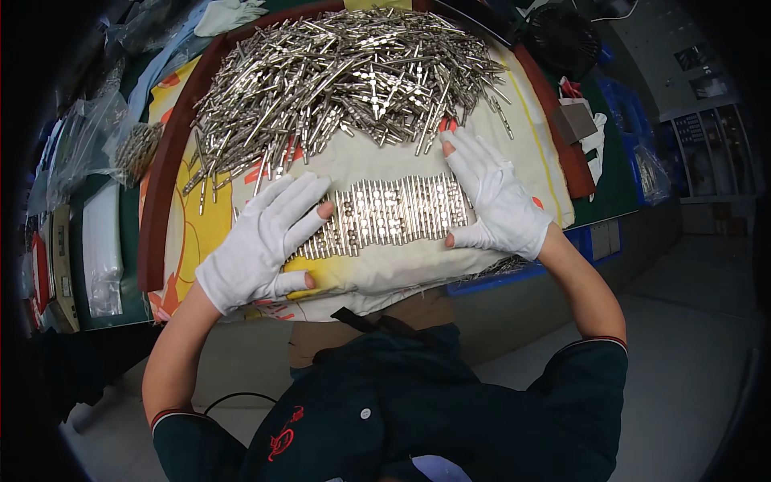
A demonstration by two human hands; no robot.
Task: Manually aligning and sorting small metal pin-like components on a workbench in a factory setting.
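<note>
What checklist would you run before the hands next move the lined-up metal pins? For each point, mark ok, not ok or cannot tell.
1. Left hand flat on the left end of the row of pins: ok.
2. Right hand at the row's right end: ok.
3. Pins lie parallel, side by side: ok.
4. Row apart from the loose pile: not ok, strays lie close.
5. Gloves whole: not ok, some fingertips are bare.
6. Cloth flat under the row: cannot tell.
</note>
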